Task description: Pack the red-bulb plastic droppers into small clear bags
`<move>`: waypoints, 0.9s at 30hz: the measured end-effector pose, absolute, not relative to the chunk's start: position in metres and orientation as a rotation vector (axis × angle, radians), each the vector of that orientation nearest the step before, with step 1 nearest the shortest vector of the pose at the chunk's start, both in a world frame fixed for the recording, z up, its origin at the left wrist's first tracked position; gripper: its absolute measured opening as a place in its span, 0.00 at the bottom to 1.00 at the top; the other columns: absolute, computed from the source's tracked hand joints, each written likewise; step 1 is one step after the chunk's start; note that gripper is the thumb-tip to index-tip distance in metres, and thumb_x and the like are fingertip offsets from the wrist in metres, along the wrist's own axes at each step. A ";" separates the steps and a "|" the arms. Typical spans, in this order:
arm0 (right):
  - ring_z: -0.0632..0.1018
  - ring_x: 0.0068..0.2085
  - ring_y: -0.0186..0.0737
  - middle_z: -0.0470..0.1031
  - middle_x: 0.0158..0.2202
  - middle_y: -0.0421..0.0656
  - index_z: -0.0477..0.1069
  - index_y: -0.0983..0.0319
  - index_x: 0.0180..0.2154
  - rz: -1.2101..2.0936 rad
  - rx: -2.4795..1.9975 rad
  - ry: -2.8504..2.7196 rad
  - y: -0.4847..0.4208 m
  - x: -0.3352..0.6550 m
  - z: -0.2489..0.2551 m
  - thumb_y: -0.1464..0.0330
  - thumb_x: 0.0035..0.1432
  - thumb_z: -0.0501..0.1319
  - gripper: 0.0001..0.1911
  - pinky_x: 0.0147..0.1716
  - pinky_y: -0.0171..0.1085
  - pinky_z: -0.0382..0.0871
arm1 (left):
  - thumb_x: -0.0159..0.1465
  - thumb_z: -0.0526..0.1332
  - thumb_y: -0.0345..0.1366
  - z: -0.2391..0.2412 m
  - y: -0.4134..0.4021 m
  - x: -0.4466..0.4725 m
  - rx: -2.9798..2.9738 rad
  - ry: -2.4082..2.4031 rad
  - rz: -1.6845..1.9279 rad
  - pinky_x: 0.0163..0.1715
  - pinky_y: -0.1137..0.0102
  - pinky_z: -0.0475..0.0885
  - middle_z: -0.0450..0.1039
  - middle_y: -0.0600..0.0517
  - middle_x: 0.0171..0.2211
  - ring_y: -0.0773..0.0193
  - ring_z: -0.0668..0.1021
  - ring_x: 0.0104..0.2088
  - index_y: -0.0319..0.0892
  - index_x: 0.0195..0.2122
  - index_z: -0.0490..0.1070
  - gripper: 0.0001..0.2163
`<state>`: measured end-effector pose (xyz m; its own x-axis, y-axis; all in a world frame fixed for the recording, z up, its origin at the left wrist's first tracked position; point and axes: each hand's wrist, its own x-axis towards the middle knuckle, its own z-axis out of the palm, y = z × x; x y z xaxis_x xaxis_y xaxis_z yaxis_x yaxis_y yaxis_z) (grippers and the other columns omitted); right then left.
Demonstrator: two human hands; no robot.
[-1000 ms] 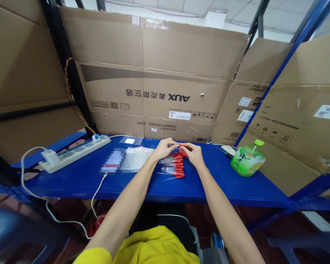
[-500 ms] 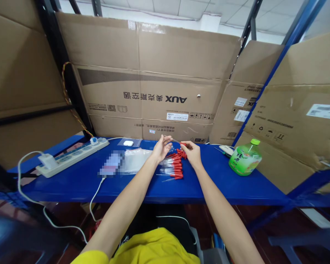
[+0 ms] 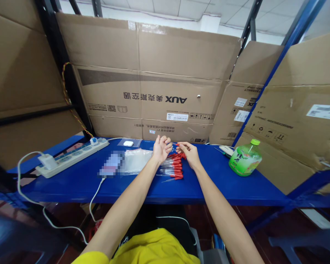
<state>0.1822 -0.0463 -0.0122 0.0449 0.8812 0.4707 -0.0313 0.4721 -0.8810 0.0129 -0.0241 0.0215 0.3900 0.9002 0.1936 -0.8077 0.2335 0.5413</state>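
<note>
A row of several clear tubes with red caps (image 3: 173, 167) lies on the blue shelf (image 3: 225, 183) in front of me. My left hand (image 3: 161, 147) is raised just above the tubes, fingers curled around the clear end of one tube. My right hand (image 3: 189, 152) pinches the red-capped end of that same tube (image 3: 177, 144), which spans the gap between both hands.
Clear plastic bags (image 3: 134, 160) lie left of the tubes beside a blurred phone (image 3: 112, 165) on a white cable. A power strip (image 3: 71, 156) is at far left, a green bottle (image 3: 244, 158) at right. Cardboard boxes (image 3: 159, 80) wall the back.
My hands parted and lifted a tube off the row, then drew closer together again, the left hand turning palm inward around the tube's clear end.
</note>
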 end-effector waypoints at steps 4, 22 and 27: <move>0.85 0.36 0.45 0.85 0.35 0.46 0.79 0.61 0.40 0.913 -0.840 -1.311 -0.046 0.181 -0.013 0.49 0.48 0.74 0.26 0.41 0.43 0.80 | 0.75 0.46 0.52 0.024 -0.025 0.012 0.709 0.218 1.210 0.18 0.73 0.51 0.50 0.56 0.25 0.69 0.50 0.20 0.44 0.27 0.49 0.22; 0.86 0.35 0.49 0.84 0.31 0.45 0.78 0.61 0.34 0.896 -0.835 -1.290 -0.052 0.178 -0.009 0.48 0.43 0.76 0.26 0.43 0.49 0.83 | 0.74 0.47 0.50 0.021 -0.026 0.014 0.750 0.198 1.186 0.21 0.72 0.55 0.51 0.55 0.25 0.69 0.54 0.21 0.44 0.26 0.50 0.21; 0.86 0.34 0.50 0.84 0.31 0.45 0.77 0.60 0.34 0.870 -0.828 -1.281 -0.051 0.179 -0.008 0.48 0.44 0.76 0.25 0.42 0.49 0.83 | 0.74 0.47 0.50 0.021 -0.027 0.015 0.762 0.179 1.186 0.21 0.73 0.56 0.50 0.56 0.25 0.70 0.55 0.21 0.44 0.26 0.50 0.21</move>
